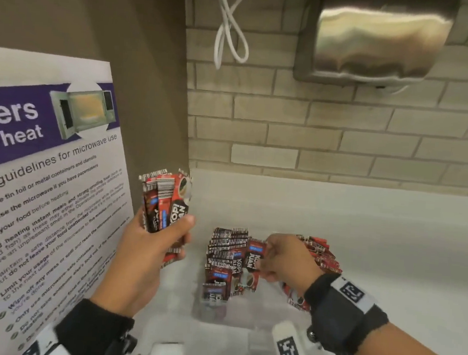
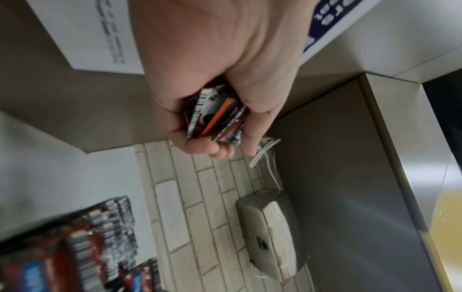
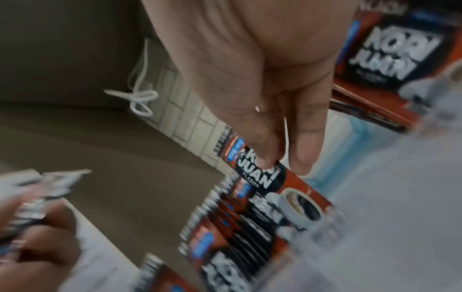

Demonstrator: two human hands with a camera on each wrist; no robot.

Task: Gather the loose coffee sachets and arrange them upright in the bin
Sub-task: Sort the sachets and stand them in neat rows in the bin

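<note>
Red-and-black coffee sachets [image 1: 230, 261] stand on edge in a packed row at the lower middle of the head view, inside a clear bin [image 1: 225, 314] whose walls are hard to make out against the white counter [image 1: 390, 245]. A second batch of sachets [image 1: 323, 255] leans at the right side of the bin, partly behind the right wrist.

The right hand [image 1: 285, 261] sits over the bin in the lower centre — its thumb and fingertips [image 3: 265, 158] pinch the top edge of a single sachet [image 1: 254, 258] at the right end of the standing row. In the right wrist view that sachet stands upright against its neighbours, label facing the camera.

The left hand [image 1: 148, 250] is raised at the left of the bin, well above the counter, fingers and thumb curled round a bundle of sachets [image 1: 166, 200] held upright — the bundle's lower ends show between palm and fingers in the left wrist view.

A microwave safety poster [image 1: 45, 176] fills the left of the head frame. Behind the counter runs a pale brick wall [image 1: 328, 134], with a looped white cord [image 1: 230, 28] at top centre and a steel wall-mounted unit [image 1: 378, 40] at upper right.
</note>
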